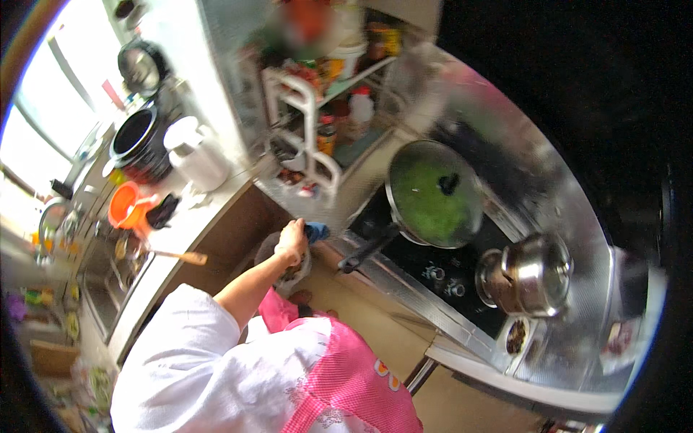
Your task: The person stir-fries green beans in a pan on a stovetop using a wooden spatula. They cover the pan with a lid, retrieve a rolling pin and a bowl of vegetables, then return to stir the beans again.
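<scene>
My left hand (293,239) reaches out ahead of my body, its fingers closed on a blue cloth (316,232). Beneath it stands a bin lined with a plastic bag (299,276), partly covered by my forearm. To the right of the hand is the long black handle (368,251) of a wok. The wok sits on the gas stove (417,270) under a glass lid (433,216) with a black knob, and green food shows through the glass. My right hand is out of view.
A lidded steel pot (536,276) stands on the stove, near a small dish of dark bits (517,336). A white shelf rack (311,108) with bottles is ahead. At left, the counter carries an orange colander (125,205), a white jug (195,154) and a wooden-handled utensil (189,256).
</scene>
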`<state>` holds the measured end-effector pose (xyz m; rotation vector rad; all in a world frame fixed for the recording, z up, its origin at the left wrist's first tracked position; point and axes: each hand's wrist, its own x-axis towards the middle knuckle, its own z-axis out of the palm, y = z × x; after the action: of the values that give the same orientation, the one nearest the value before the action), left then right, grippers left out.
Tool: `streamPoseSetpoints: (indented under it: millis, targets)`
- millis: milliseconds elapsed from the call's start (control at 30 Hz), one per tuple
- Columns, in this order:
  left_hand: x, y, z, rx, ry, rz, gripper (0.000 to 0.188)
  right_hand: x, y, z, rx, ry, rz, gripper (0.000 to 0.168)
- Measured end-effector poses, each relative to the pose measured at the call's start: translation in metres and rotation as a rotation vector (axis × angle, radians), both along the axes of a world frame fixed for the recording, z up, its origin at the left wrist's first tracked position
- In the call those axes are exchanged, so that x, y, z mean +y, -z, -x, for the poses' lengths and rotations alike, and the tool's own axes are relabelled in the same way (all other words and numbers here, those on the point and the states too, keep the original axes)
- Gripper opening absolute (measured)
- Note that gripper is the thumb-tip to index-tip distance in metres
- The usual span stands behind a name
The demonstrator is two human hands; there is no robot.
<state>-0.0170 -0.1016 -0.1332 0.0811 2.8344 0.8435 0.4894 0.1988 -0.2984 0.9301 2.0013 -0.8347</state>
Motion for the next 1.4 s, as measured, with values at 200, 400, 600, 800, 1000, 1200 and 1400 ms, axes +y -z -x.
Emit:
streamPoseSetpoints:
  millis: [200, 400, 600, 800, 1000, 1200, 1400]
  targets:
    - [-0.103, -0.028, -0.02, 0.193, -0.344, -0.141, 0.015, 0.006, -0.024, 0.054, 0.006, -0.052, -0.001, 0.039]
    - [-0.252, -0.047, -0.005, 0.338, -0.613, 0.045, 0.018, 0.004, -0.03, 0.077, -0.009, -0.13, -0.022, 0.04]
    - [-0.313, -0.059, 0.013, 0.005, -0.702, 0.596, 0.035, -0.002, -0.025, 0.075, -0.028, -0.181, -0.058, 0.04]
    - [-0.327, 0.009, 0.077, 0.33, -0.396, 0.42, 0.047, -0.028, -0.067, 0.077, -0.019, -0.07, -0.068, 0.04]
    - [-0.342, 0.067, 0.117, 0.096, -0.327, 0.484, 0.046, -0.036, -0.089, 0.066, 0.032, 0.036, -0.042, 0.03]
    - [-0.309, 0.087, 0.146, 0.086, -0.101, 0.447, 0.025, -0.074, -0.097, 0.054, 0.106, 0.164, -0.09, 0.03]
    - [-0.198, 0.085, 0.082, -0.661, -0.118, -1.028, 0.022, -0.071, -0.169, 0.175, 0.388, 0.055, 0.042, 0.037]
